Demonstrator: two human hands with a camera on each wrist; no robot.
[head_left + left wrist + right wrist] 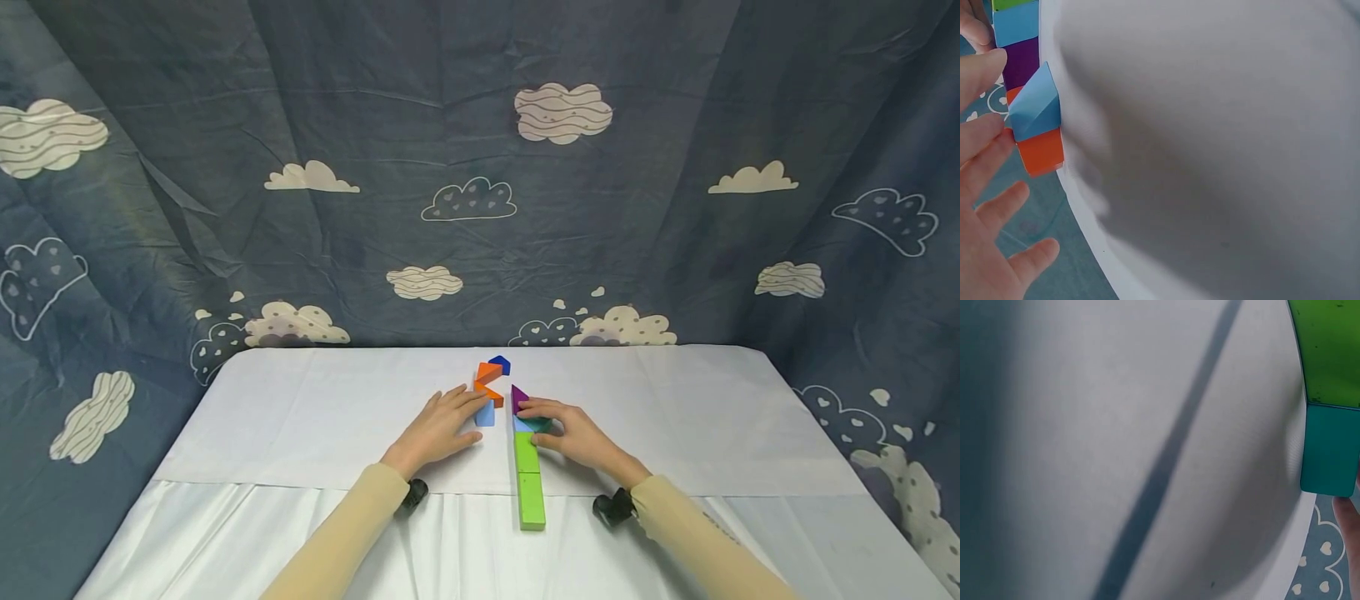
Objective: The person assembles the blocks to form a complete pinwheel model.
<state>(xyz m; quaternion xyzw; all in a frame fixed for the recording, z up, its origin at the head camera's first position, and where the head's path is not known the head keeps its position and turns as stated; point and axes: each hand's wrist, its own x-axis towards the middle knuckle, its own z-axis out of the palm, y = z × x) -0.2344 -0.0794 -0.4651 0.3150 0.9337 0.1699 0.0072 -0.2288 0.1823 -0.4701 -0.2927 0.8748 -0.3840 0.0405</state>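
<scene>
In the head view my left hand point(442, 425) reaches over the left group of blocks with its fingers spread and fairly straight. Its fingertips are right at an orange triangular block point(491, 395) and a light blue block point(485, 414), which also show in the left wrist view. On the other side, my right hand point(581, 433) has thumb and fingers around a teal block point(543, 425). One fingertip meets the end of that teal block point(1330, 450) in the right wrist view. A purple triangular block point(519, 400) lies under the right index fingertip, beside a light blue triangular block point(521, 424).
Two green blocks point(531, 500) lie end to end toward the front, in line with the teal block. Farther back are another orange triangular block point(487, 371) and a dark blue block point(501, 364). White cloth point(675, 417) covers the table; a cloud-patterned curtain point(465, 267) hangs behind.
</scene>
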